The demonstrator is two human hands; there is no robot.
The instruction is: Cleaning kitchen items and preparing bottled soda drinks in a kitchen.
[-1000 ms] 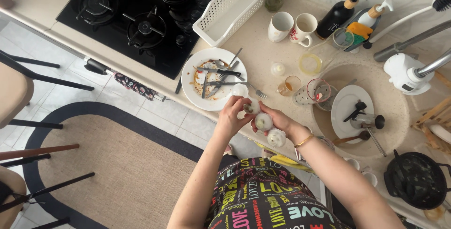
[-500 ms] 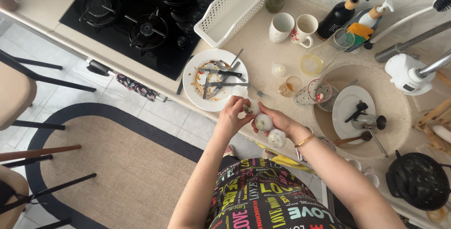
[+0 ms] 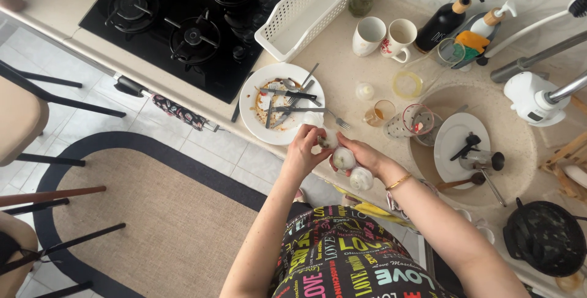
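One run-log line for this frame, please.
left hand: holds small cup | right hand: holds two small cups | dirty plate beside

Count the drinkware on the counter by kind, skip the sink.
Mugs: 2 — white mug, white mug with red print
Small tea glasses: 2 — clear glass, glass with amber liquid
Total: 4

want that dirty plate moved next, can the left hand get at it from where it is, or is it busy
Probably yes for reach: the left hand sits just below the dirty plate, nothing between them. But it is pinching a small glass, so it is not free.
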